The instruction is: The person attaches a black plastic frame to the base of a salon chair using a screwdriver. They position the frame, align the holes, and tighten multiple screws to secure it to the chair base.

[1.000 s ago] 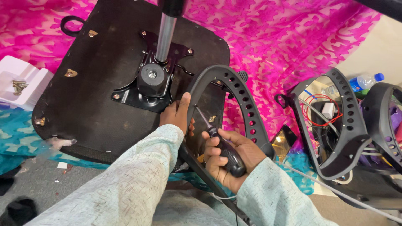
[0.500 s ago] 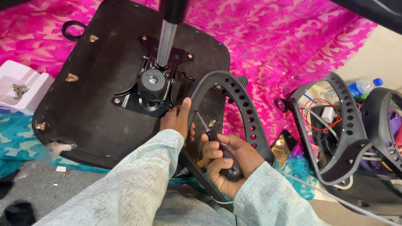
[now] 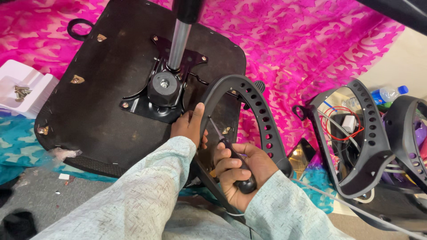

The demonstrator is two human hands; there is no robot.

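An upturned black chair seat [image 3: 102,106] lies on a pink cloth, with a metal mounting plate [image 3: 164,89] and a grey gas-lift column [image 3: 179,42] standing up from it. A black curved armrest [image 3: 255,109] with a row of holes rests against the seat's right edge. My left hand [image 3: 190,126] presses on the armrest's lower end where it meets the seat. My right hand [image 3: 240,171] grips the black handle of a screwdriver [image 3: 229,151], whose thin shaft points up-left toward the armrest's base beside my left fingers.
A white tray [image 3: 26,91] holding several screws sits at the left. Two more black armrests [image 3: 362,142] lie at the right over wires, beside a plastic bottle [image 3: 388,94]. The pink patterned cloth [image 3: 307,49] covers the floor behind.
The view has shifted slightly. My hands stay at the armrest's base; the screwdriver shaft now shows more clearly, angled toward the seat.
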